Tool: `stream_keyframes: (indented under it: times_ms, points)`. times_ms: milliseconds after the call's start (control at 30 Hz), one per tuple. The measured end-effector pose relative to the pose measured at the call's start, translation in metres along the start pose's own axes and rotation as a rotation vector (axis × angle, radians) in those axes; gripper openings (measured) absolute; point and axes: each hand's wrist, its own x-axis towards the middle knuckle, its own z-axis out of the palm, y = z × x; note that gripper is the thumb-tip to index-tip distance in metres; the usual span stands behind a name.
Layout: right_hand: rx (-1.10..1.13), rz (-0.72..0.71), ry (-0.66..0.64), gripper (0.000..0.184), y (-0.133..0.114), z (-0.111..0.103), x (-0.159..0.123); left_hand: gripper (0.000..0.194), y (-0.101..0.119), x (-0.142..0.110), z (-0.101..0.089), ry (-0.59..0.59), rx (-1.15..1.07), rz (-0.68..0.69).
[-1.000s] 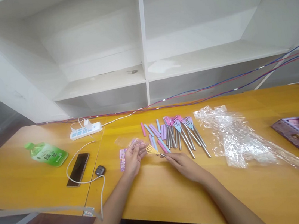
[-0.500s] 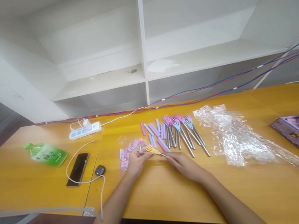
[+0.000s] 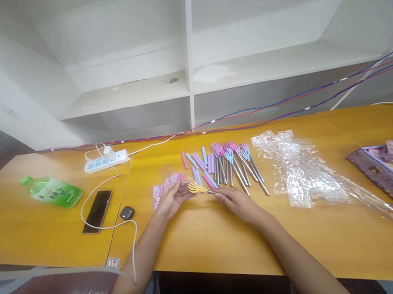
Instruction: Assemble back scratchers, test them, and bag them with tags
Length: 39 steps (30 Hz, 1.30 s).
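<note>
A yellow hand-shaped back scratcher [image 3: 197, 187] with a metal rod is in front of me. My right hand [image 3: 235, 202] is closed round its rod, with the yellow head pointing left. My left hand [image 3: 171, 199] is beside the head, thumb raised and fingers stretched toward it; whether they touch it is unclear. Behind that hand lie pink and purple printed cards [image 3: 157, 191], partly hidden. Beyond my hands are several pink, blue and purple tubes [image 3: 200, 161]. To their right lies a bunch of back scratchers [image 3: 231, 156] with pink, blue and purple heads and metal rods.
Clear plastic bags [image 3: 305, 174] are heaped on the right, beside a purple printed box [image 3: 383, 172] with packets in it. On the left are a green-labelled bottle [image 3: 54, 191], a phone [image 3: 98, 211], a black earbud case [image 3: 127, 212], a power strip [image 3: 106, 161] and a white cable.
My left hand has shifted left, off the yellow head, and its fingers have opened. The right hand still holds the rod. The whole view has tilted slightly.
</note>
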Motion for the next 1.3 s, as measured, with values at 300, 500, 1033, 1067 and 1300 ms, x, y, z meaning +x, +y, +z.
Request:
stream_keyframes:
  times_ms: [300,500,1033,1067,1300]
  points:
    - [0.023,-0.013,-0.004,0.047,0.001,0.001,0.000,0.034,-0.001,-0.003,0.004,0.016,-0.162,-0.072]
    - [0.017,-0.020,-0.017,0.047,0.000,0.002,0.000,0.040,-0.003,-0.007,0.012,-0.095,-0.098,-0.107]
    - [0.181,0.081,-0.060,0.046,-0.012,0.017,0.001,0.036,-0.042,-0.004,0.012,-0.111,0.358,0.097]
    - [0.203,0.088,-0.054,0.048,-0.012,0.019,0.001,0.035,-0.044,-0.004,0.012,-0.102,0.361,0.104]
    - [0.338,0.124,-0.139,0.053,-0.017,0.021,-0.002,0.037,-0.045,0.000,0.011,0.125,0.261,0.185]
